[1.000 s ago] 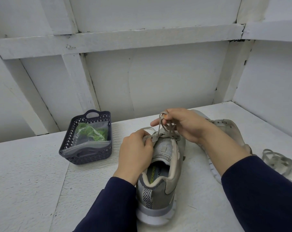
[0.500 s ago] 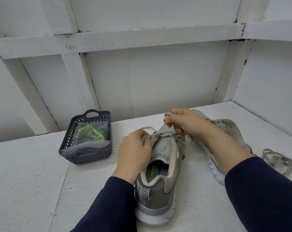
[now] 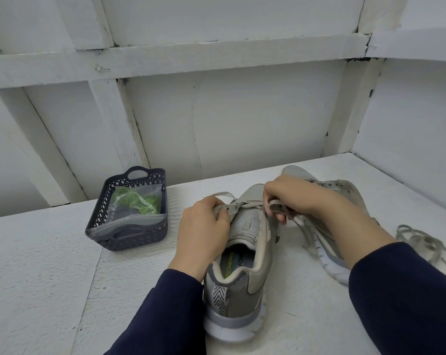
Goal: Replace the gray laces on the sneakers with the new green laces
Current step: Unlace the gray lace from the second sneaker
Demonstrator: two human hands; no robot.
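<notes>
Gray lace (image 3: 273, 202), pinched by right hand (image 3: 298, 198), now lower; left hand (image 3: 201, 234) seemingly grips sneaker (image 3: 245, 285).

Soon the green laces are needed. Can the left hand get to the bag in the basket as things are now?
Probably yes, once it lets go. The left hand grips the near sneaker, but the basket stands open just to its left, nothing between them or over the bag of green laces.
</notes>
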